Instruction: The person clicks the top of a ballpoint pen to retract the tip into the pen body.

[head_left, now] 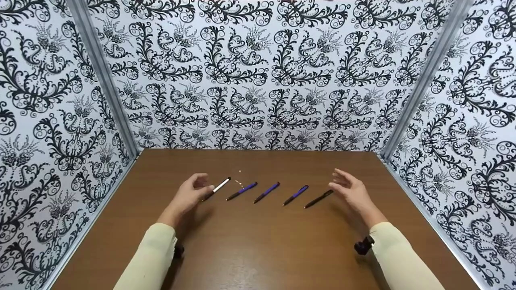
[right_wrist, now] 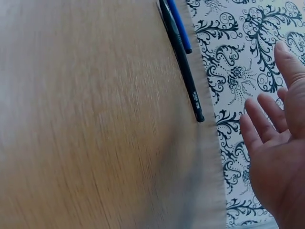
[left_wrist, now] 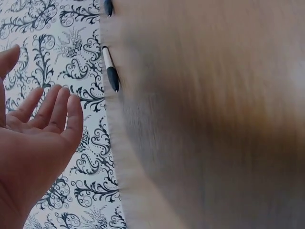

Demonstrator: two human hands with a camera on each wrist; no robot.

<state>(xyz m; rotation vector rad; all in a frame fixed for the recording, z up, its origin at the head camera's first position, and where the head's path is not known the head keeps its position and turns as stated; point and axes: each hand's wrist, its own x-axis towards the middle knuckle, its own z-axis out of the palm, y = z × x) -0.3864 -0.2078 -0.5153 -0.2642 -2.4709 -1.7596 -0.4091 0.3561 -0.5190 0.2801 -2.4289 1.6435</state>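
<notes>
Several pens lie slanted in a row on the brown table. At the left end is a white pen with dark ends (head_left: 221,185), then three blue-and-black pens, the left one (head_left: 242,191), the middle one (head_left: 266,193) and the right one (head_left: 295,195). A black pen (head_left: 318,199) ends the row. My left hand (head_left: 190,195) hovers beside the white pen, fingers loosely bent and apart; the left wrist view shows its palm holding nothing. Near the black pen's upper end is my right hand (head_left: 352,191), its fingers relaxed and holding nothing in the right wrist view.
The brown wooden table (head_left: 258,245) is enclosed by walls with black-and-white scroll pattern (head_left: 258,72). Grey metal posts stand at the left corner (head_left: 107,80) and right corner (head_left: 429,76). A small black device (head_left: 364,245) is strapped at the right wrist.
</notes>
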